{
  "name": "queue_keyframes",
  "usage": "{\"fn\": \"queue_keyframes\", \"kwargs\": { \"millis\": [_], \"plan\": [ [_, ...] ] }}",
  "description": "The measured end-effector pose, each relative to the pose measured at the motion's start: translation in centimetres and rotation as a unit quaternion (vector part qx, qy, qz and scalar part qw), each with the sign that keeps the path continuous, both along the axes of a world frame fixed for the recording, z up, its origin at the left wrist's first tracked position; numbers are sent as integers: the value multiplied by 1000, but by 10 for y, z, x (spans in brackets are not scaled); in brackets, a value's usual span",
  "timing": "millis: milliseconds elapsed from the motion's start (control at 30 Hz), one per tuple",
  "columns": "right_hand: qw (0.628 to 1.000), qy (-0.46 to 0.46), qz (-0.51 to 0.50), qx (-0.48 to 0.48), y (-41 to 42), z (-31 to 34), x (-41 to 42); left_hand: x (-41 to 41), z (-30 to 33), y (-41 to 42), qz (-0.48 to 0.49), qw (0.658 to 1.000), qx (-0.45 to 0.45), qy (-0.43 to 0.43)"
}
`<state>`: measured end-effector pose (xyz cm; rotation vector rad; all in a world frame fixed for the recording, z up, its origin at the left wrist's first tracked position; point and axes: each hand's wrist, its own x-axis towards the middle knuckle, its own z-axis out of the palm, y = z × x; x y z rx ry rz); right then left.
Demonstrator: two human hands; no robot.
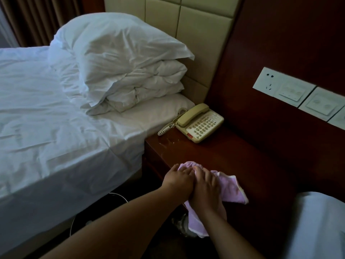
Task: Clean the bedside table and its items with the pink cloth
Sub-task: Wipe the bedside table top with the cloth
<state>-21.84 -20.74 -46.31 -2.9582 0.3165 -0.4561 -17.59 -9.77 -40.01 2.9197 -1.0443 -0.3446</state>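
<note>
Your left hand (179, 177) and right hand (204, 186) both press flat on the pink cloth (233, 189) at the bedside table's (214, 156) front edge, fingers extended; telephone (198, 122) sits at the rear corner.

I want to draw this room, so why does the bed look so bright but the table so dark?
In the head view, light falls on the white bed; the bedside table is dark, with a faint shine near the phone. Both hands on the pink cloth are dim, and edges curve from the wide lens.

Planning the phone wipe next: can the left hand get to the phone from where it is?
Probably yes. The left hand rests on the pink cloth at the table's near edge, and only bare tabletop lies between it and the phone.
</note>
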Motion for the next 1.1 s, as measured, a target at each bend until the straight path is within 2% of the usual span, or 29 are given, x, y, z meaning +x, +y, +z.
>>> {"fn": "queue_keyframes", "kwargs": {
  "millis": [400,633,733,933,1033,1100],
  "plan": [
    [987,-100,-95,88,34,-2,125,138,-11,12,-51,990,19,-128],
    [985,-108,-111,71,58,-3,152,170,-25,31,-24,996,0,-84],
    [989,-103,-86,69,68,-1,156,167,-20,43,30,997,-10,-74],
    [995,-65,33,65,88,-5,151,137,-15,83,104,993,-44,-37],
    [992,-22,96,85,86,0,130,110,-13,89,155,984,-84,-19],
    [988,-8,117,100,79,5,107,87,-10,86,161,984,-79,-10]
  ]
}}
